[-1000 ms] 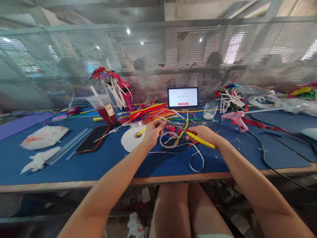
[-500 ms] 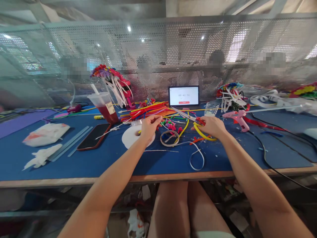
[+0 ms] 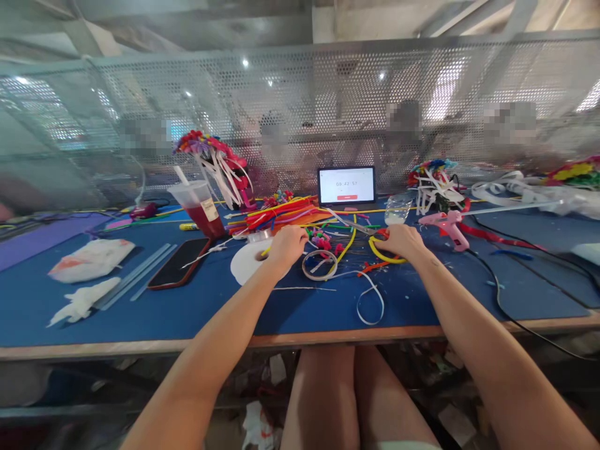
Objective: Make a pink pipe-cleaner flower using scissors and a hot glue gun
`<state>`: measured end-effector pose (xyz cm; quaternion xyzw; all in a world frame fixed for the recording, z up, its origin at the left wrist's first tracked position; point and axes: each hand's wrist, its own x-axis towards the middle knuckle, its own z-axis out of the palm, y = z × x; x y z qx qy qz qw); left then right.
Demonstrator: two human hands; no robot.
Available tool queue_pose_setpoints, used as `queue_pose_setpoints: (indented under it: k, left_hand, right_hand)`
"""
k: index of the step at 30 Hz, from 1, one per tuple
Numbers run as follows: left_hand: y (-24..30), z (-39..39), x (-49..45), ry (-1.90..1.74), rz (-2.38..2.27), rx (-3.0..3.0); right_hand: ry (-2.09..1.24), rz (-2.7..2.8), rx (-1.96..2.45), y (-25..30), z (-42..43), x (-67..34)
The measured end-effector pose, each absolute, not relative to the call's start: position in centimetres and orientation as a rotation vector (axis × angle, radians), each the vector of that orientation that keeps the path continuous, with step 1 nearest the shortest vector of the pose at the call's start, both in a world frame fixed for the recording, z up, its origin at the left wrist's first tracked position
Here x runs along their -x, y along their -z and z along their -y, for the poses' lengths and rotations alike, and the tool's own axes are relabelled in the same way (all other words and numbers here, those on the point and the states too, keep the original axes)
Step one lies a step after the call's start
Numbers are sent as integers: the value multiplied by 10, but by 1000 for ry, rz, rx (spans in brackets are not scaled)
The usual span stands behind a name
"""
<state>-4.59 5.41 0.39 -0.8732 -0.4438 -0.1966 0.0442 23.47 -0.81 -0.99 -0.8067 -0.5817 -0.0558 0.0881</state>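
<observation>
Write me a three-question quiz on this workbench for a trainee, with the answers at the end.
1. Which of the person's hands holds the metal-bladed scissors with a yellow handle?
2. True or false: the pink plastic glue gun is farther to the person's right than the dark-framed rectangular screen.
3. Fill in the colour: a ____ straw stands in the clear plastic cup of red liquid.

Key: 1. The right hand. 2. True. 3. White.
</observation>
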Motion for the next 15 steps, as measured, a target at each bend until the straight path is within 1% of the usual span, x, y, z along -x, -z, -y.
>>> queue_pose_setpoints:
  k: [7,10,15]
  left_hand:
    - [-5,-68,26,204,1111,2719]
    - [-3,-70,20,148,1028,2725]
    - [-2,-69,18,158,996,2711]
  right_hand:
    - [171,1863,2369,12,6,-237]
    - [181,1910,2348,14,5,-238]
    - [199,1954,2326,12,7,-236]
